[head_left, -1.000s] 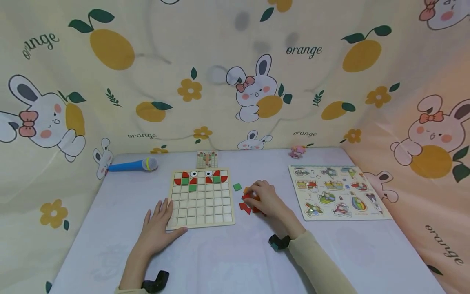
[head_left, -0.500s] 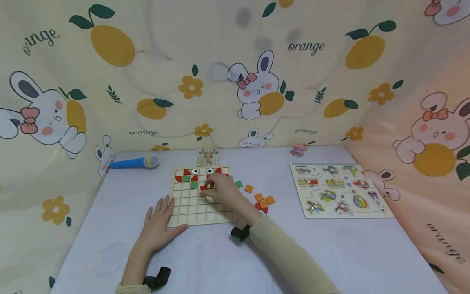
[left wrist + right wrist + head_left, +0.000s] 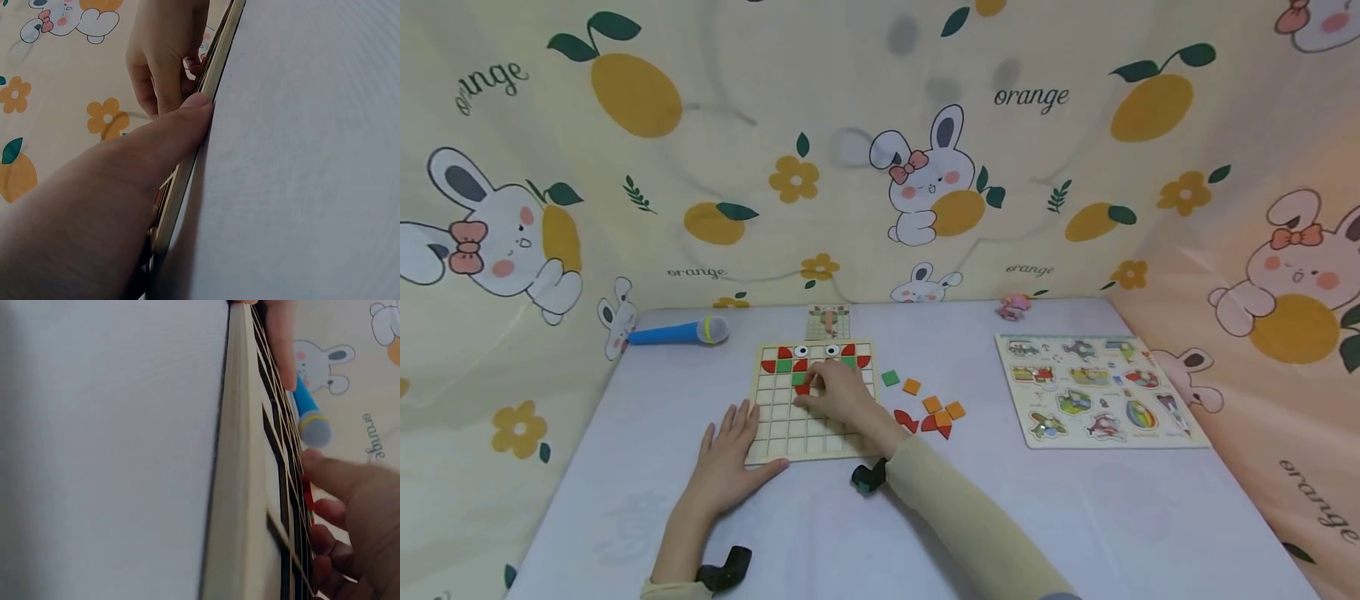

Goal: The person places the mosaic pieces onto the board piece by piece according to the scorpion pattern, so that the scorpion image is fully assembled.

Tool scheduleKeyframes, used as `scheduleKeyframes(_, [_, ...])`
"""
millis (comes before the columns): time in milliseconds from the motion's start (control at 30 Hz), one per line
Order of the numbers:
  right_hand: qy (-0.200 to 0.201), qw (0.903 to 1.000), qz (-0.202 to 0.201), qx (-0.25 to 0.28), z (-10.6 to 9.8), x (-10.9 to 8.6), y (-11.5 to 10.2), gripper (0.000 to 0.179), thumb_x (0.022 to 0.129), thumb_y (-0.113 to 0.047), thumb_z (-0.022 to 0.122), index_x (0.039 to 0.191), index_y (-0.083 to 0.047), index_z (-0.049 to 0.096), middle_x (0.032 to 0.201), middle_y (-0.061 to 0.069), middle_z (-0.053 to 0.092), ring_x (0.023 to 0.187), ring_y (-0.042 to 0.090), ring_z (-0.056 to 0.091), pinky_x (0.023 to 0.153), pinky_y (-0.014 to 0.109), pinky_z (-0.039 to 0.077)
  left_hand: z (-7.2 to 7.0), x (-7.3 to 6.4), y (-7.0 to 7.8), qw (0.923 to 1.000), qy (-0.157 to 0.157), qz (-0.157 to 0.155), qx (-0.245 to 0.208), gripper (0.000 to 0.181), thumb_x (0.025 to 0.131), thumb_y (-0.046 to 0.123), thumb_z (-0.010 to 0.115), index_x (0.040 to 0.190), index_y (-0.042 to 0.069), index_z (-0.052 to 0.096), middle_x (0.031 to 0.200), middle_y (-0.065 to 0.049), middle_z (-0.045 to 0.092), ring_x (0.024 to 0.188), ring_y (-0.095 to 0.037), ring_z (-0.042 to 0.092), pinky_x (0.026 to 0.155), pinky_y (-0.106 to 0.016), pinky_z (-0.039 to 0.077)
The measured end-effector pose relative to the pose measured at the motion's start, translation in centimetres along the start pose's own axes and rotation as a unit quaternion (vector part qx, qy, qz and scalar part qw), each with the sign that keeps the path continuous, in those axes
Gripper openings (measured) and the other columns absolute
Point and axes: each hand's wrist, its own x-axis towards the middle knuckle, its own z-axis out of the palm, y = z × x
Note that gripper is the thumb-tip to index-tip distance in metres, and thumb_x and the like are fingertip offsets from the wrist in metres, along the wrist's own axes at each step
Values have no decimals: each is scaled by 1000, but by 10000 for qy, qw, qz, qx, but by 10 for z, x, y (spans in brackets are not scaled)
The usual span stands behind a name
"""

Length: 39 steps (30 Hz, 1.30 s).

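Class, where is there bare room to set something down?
Bare: the white tabletop in front of the white rectangular picture board; also between the blue toy microphone and the left hand. Crowded: right of the square wooden grid board, where loose orange, red and green tiles lie.

In the head view, the right hand hides several cells of the board and partly covers a red piece; whether its fingertips grip that piece cannot be determined. An orange tile partly conceals the red piece beneath. Print on the card and details of the figurine are too small to tell. Both sleeves run out of frame below. In the left wrist view, the left hand is cut off. The right wrist view shows fingers blurred.
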Motion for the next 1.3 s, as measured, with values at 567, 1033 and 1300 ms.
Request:
scheduleKeyframes(567, [190, 9997, 101, 115, 1, -4, -4, 17, 96, -36, 80, 107, -22, 80, 94, -7, 67, 89, 10, 56, 86, 36, 41, 0, 0, 1, 9999, 82, 57, -33, 117, 89, 75, 67, 166, -3, 25, 174, -25, 16, 162, -48, 6, 127, -72, -1])
scheduleKeyframes(1033, [75, 9999, 97, 110, -3, -2, -5, 21, 97, -40, 79, 111, -24, 79, 89, -9, 64, 86, 8, 55, 87, 37, 44, 0, 1, 0, 9999, 146, 54, 10, 117, 89, 75, 67, 166, -2, 26, 174, -24, 17, 162, -48, 7, 127, -72, 0])
scheduleKeyframes(1300, [372, 9938, 165, 1039, -45, -29, 30, 32, 101, -27, 74, 127, -9, 74, 112, 7, 69, 102, 24, 63, 89, 42, 54, 4, 1, 1, 9999, 94, -72, 4, 119, 86, 76, 70, 165, -3, 26, 174, -25, 16, 162, -48, 6, 127, -72, -1])
